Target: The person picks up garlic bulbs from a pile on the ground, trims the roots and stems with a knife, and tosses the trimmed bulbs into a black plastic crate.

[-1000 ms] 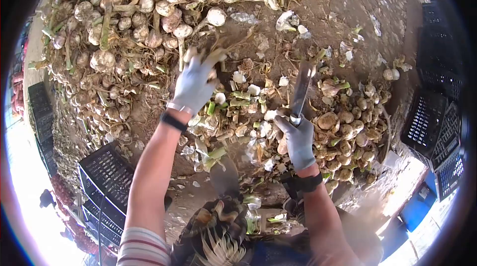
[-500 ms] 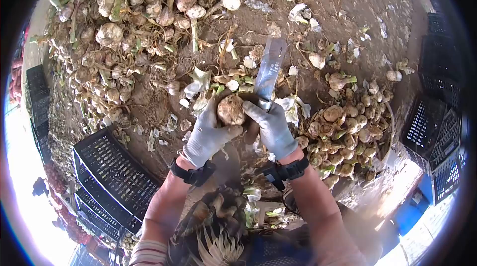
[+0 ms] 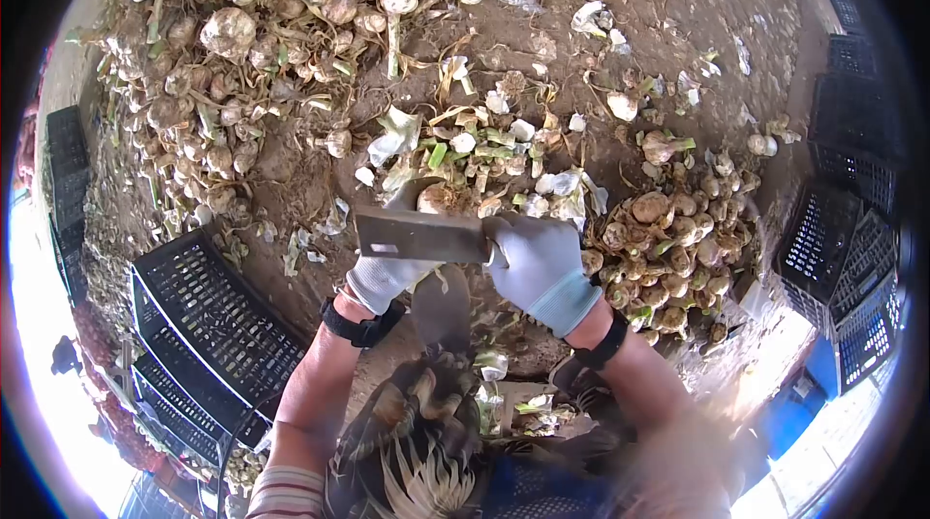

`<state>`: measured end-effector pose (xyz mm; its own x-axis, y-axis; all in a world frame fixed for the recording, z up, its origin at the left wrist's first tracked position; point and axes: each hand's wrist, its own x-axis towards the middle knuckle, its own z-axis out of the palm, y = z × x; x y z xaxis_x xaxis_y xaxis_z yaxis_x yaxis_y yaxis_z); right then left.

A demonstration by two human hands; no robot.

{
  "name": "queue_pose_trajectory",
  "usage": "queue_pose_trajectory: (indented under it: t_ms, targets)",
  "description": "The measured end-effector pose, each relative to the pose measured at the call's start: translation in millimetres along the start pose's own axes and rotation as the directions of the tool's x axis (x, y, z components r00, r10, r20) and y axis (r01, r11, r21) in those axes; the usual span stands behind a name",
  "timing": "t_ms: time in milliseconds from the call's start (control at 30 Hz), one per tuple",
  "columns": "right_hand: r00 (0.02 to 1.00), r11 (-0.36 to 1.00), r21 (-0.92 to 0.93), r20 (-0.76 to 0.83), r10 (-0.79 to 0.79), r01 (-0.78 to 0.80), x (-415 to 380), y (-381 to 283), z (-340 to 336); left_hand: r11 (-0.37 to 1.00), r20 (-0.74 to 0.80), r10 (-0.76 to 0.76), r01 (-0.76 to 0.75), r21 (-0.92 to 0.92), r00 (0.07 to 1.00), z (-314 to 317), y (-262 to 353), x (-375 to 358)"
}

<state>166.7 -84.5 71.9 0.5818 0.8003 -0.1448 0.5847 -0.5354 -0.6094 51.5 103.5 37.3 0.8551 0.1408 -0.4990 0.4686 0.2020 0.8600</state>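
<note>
My right hand (image 3: 541,264), in a whitish work glove with a light blue cuff, is closed round the handle of a broad-bladed knife (image 3: 422,236). The blade points left, across the front of my left hand (image 3: 386,279). That hand, also gloved, is closed on a garlic bulb (image 3: 442,197). Only the bulb's upper part shows above the blade, and most of the left fingers are hidden. Cut stalk pieces (image 3: 484,153) and papery skins lie on the soil just beyond the hands.
Uncut garlic with stalks (image 3: 231,32) is heaped at the upper left. A pile of trimmed bulbs (image 3: 673,257) lies right of my right hand. Black plastic crates (image 3: 218,320) stand at the lower left, and more crates (image 3: 819,238) stand at the right edge.
The knife has swung from pointing away from me to lying leftward across the bulb and left hand. My right hand has turned with it. The view has shifted slightly.
</note>
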Motion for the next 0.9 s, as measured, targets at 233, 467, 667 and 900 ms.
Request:
queue_pose_trajectory:
  t_ms: [233,467,667,900]
  targets:
    - [0.999,1.000,0.009,0.053,-0.006,0.006,6.2,11.4,8.5,0.960,-0.060,0.162,-0.143,0.239,0.985,-3.5,-7.2,5.0]
    - [0.996,0.999,0.010,-0.075,0.037,-0.037,2.8,13.8,29.6,0.913,-0.099,0.249,-0.200,0.355,0.964,1.6,-6.3,11.2]
    - [0.966,0.985,-0.081,0.195,0.167,-0.154,6.3,48.2,25.2,0.949,-0.065,0.183,-0.159,0.272,0.981,1.2,44.2,-7.4]
    - [0.902,0.850,0.311,0.067,0.426,-0.425,-10.3,50.8,14.2,0.901,-0.011,0.233,-0.212,0.380,0.972,21.0,37.2,-24.4]
